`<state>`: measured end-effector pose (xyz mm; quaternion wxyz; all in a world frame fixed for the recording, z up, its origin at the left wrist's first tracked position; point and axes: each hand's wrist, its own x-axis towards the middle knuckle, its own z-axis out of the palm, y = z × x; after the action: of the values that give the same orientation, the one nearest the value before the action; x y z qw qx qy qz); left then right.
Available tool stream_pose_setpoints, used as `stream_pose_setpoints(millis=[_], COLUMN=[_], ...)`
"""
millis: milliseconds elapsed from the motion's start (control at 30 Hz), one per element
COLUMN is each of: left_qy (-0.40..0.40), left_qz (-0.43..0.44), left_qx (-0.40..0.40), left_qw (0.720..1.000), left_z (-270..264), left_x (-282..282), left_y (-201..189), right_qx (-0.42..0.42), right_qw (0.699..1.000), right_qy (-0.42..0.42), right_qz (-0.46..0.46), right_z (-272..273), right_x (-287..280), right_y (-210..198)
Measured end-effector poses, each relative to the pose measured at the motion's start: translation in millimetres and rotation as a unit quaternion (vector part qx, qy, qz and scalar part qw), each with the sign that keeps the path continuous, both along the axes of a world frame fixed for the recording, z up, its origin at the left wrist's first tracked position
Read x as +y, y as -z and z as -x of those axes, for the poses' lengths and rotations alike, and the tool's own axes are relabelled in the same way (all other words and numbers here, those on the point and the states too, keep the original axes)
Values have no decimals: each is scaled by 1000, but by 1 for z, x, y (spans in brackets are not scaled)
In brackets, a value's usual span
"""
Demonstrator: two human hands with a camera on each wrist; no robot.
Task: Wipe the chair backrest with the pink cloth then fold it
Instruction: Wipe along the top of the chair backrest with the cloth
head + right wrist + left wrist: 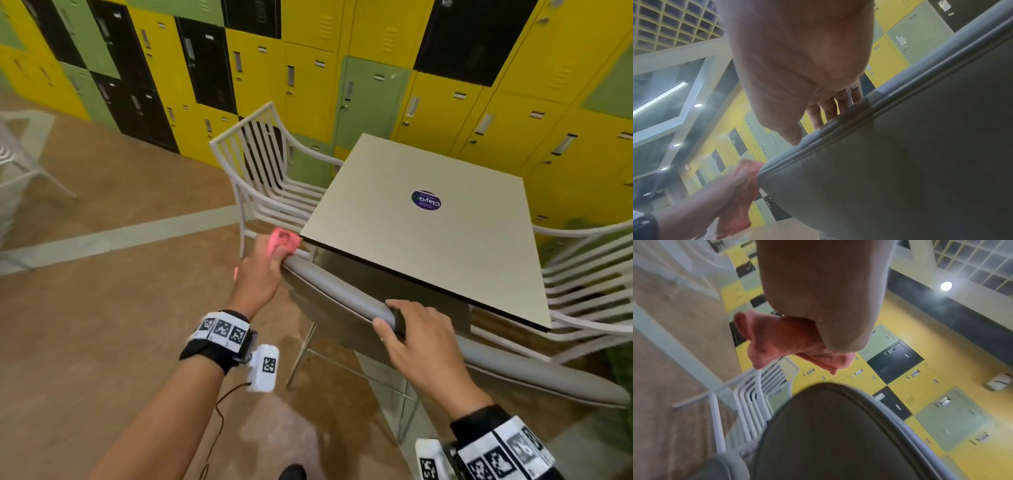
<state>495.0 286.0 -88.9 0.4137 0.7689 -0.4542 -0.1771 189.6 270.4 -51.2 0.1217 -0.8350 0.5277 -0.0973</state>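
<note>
The grey padded chair backrest [346, 291] runs diagonally just in front of me, beside the table. My left hand [263, 270] grips the bunched pink cloth [283, 240] and presses it against the backrest's far left end; the cloth [781, 340] bulges out past the hand in the left wrist view, above the backrest [838, 434]. My right hand [416, 337] grips the backrest's top edge near its middle, fingers curled over it. From the right wrist, the backrest [900, 154] fills the lower right, with the cloth [745, 180] at its corner.
A beige square table [428, 219] with a round blue sticker [426, 200] stands right behind the chair. White slatted chairs [270, 171] sit at its left and right sides. Yellow, green and black lockers [308, 68] line the back wall. Brown floor spreads to the left.
</note>
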Motion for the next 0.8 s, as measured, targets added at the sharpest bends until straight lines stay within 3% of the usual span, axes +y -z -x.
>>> stream_pose_setpoints(millis=[100,167,267,367,433,500,600,800], left_qy=[71,161,297,263,163,94,162,299], left_qz=[39,33,-5,-20,-26,-93,-202,-344], left_qx=[-61,-123,-90,35,-11,-105,-116,-197], left_qw=[995,979,950,964,986,986,959,868], left_z=[52,82,110,92,50,3,-10,111], left_x=[7,12,15,10,-8,-29,-56,-88], left_y=[-10,-21,-43,-68,-76,-72,-56,-56], right_qx=[-23,-52,-98,-106,-99,-93,-83,-95], right_qw=[1000,999,994,993,992,992,991,986], right_qy=[-3,11,39,56,72,84,99,139], right_qz=[-11,-3,13,22,27,24,18,18], right_z=[-11,-12,-8,5,19,33,58,114], right_x=[-2,-5,-9,-11,-10,-8,-3,6], right_y=[-6,-7,-12,-18,-20,-19,-14,-15])
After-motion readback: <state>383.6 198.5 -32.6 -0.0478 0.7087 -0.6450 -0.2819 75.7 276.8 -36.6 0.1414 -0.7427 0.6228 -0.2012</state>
